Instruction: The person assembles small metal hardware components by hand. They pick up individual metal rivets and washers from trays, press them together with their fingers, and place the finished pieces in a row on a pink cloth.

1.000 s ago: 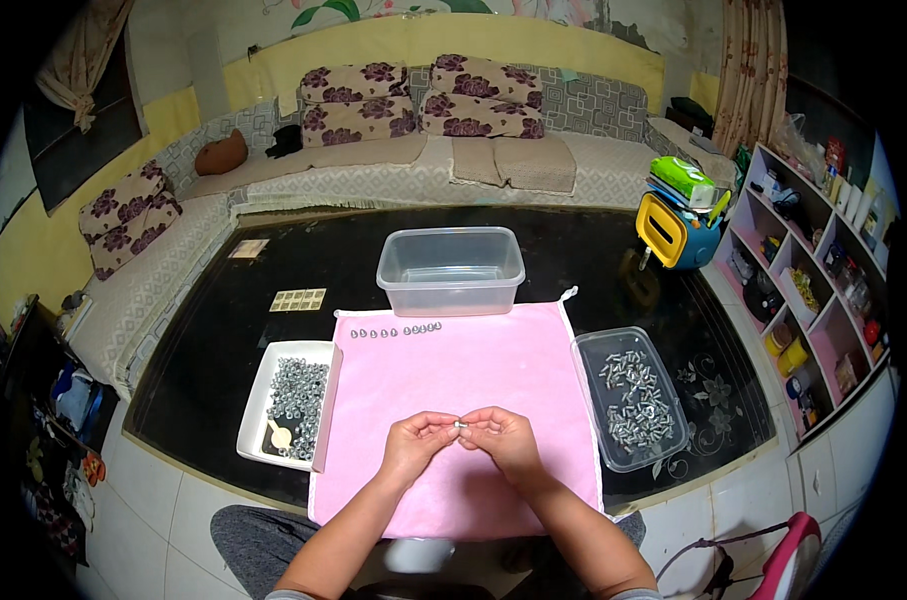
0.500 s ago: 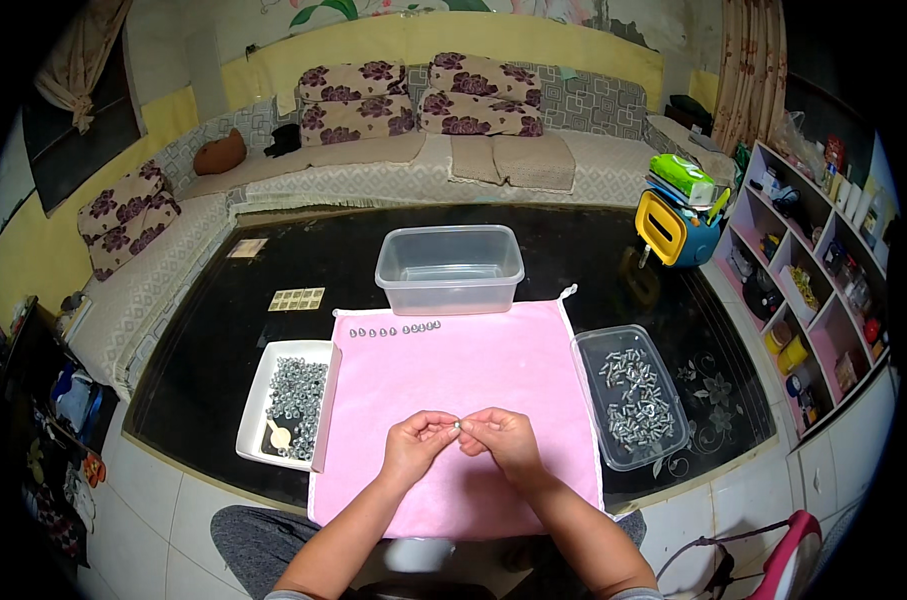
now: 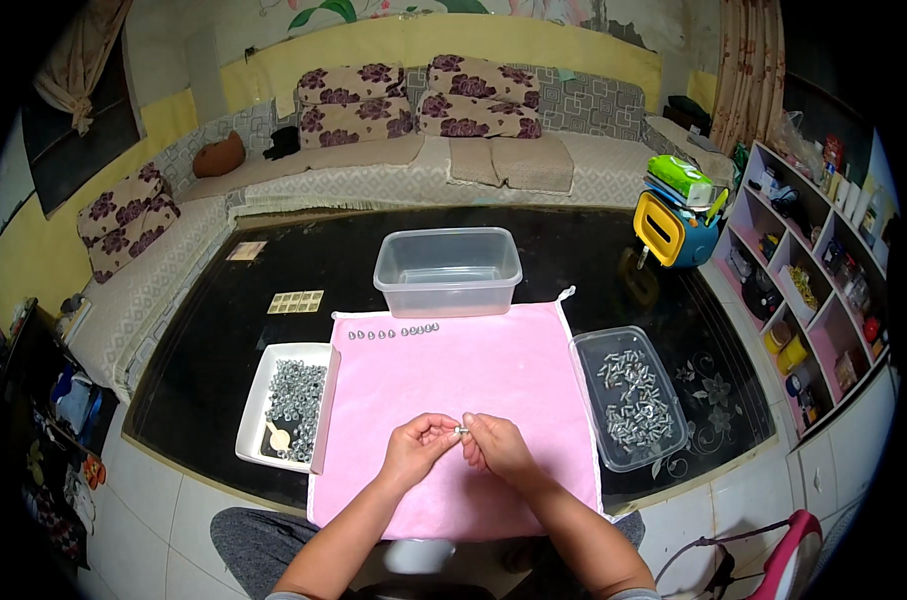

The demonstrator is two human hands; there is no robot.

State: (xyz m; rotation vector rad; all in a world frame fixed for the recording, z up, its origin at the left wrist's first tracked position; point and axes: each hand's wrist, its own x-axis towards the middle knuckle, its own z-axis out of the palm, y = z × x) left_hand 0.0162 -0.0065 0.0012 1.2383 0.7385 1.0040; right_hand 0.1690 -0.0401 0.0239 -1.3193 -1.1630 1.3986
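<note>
My left hand and my right hand meet over the near part of a pink cloth. Together they pinch a small metal bolt with a nut between their fingertips. A row of several small assembled bolts lies along the far edge of the cloth. A white tray of metal nuts sits to the left of the cloth. A clear tray of bolts sits to the right.
An empty clear plastic tub stands beyond the cloth on the black glass table. A small card sheet lies at the left. A yellow and blue toy case is far right, shelves beyond it, and a sofa behind.
Both hands stay together in the same spot over the cloth. Only the fingers shift slightly around the small metal piece.
</note>
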